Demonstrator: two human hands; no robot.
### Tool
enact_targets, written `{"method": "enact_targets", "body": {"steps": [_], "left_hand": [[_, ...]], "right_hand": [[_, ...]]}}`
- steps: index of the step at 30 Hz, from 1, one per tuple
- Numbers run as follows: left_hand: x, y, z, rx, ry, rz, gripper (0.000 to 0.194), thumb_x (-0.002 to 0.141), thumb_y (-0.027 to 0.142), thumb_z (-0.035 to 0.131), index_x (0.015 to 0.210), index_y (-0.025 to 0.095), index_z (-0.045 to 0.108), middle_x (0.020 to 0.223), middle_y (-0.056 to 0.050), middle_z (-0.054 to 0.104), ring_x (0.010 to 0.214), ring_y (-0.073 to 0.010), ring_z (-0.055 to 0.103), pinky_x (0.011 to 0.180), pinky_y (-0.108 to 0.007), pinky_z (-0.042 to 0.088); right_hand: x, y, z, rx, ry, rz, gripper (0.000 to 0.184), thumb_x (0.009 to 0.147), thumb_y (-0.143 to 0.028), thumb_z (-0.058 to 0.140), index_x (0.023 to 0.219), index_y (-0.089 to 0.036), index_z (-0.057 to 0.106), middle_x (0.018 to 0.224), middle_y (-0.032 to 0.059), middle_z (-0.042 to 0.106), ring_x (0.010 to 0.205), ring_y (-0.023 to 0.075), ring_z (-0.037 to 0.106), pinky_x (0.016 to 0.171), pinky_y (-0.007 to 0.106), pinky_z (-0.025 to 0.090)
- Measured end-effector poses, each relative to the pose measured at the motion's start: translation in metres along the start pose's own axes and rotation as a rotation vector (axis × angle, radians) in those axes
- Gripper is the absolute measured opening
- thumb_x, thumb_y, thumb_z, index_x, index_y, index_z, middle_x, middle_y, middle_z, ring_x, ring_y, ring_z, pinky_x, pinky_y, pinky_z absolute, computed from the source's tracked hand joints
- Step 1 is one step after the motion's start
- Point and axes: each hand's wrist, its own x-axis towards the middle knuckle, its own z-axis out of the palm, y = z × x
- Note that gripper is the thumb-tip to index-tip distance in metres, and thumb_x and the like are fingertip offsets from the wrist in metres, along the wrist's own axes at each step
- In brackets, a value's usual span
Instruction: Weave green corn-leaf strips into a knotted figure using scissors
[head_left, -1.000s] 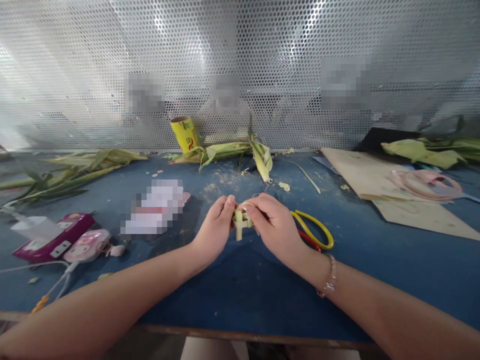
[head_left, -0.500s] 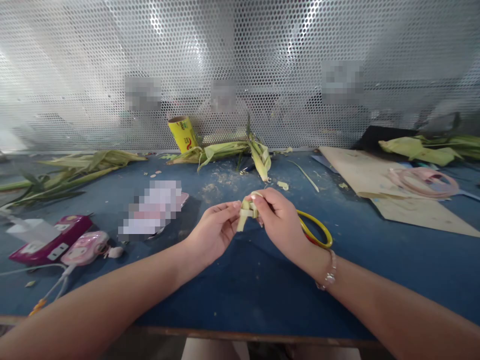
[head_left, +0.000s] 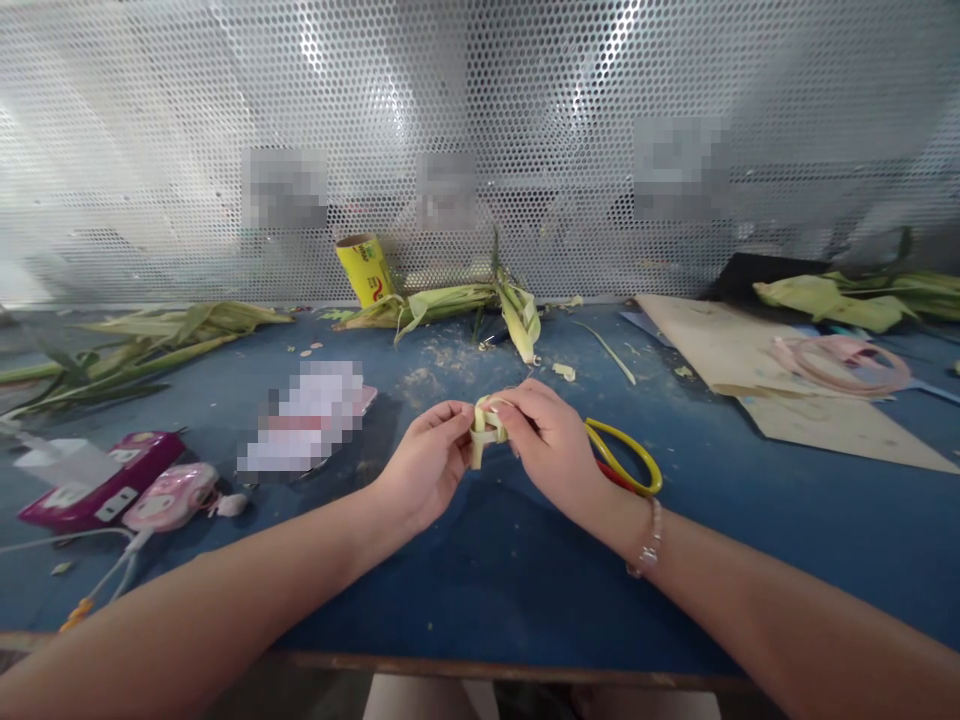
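Note:
Between my hands is a small piece of folded, interlaced pale green leaf strips (head_left: 480,436), possibly corn husk. My left hand (head_left: 433,455) pinches its left side between thumb and fingers. My right hand (head_left: 546,440), with a beaded bracelet at the wrist, grips the upper right side, and its fingers hide part of the strips. One strip end hangs down below the fingers. Beside my right hand lie scissors with yellow and red handles (head_left: 628,462), their blades hidden by the hand. The piece is held above the blue table (head_left: 517,590).
Corn husks (head_left: 442,305) and a yellow cardboard tube (head_left: 364,270) are at the back by the perforated metal screen (head_left: 480,100). On the left are a blurred phone (head_left: 307,420), a purple power strip (head_left: 142,460) and a pink case (head_left: 171,497). Cardboard sheets (head_left: 697,340) lie right.
The interlaced strips have turned slightly in my fingers, and the hanging end now points more straight down. My right hand has shifted a little left.

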Motion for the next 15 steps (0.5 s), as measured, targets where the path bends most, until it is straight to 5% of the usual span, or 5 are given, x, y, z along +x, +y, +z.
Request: {"method": "enact_targets", "body": {"steps": [10,15], "left_hand": [[-0.006,-0.011,0.001,0.511,0.048,0.38,0.02,0.09,0.033,0.034,0.073,0.022,0.035,0.043,0.008,0.039,0.039,-0.0076,0.036,0.041,-0.019,0.028],[-0.003,-0.012,-0.001,0.555,0.081,0.432,0.022,0.088,0.042,0.037,0.075,0.024,0.035,0.046,0.008,0.035,0.036,-0.0068,0.034,0.038,-0.02,0.025]], "right_hand": [[-0.005,-0.006,0.01,0.146,0.054,0.145,0.026,0.089,-0.03,0.042,0.088,-0.021,0.066,0.062,-0.0007,0.054,0.065,0.014,0.053,0.061,0.027,0.042],[-0.007,-0.007,0.012,0.21,0.06,0.166,0.024,0.088,-0.031,0.044,0.09,-0.021,0.066,0.062,-0.0013,0.054,0.053,0.0109,0.05,0.051,0.024,0.041]]}}
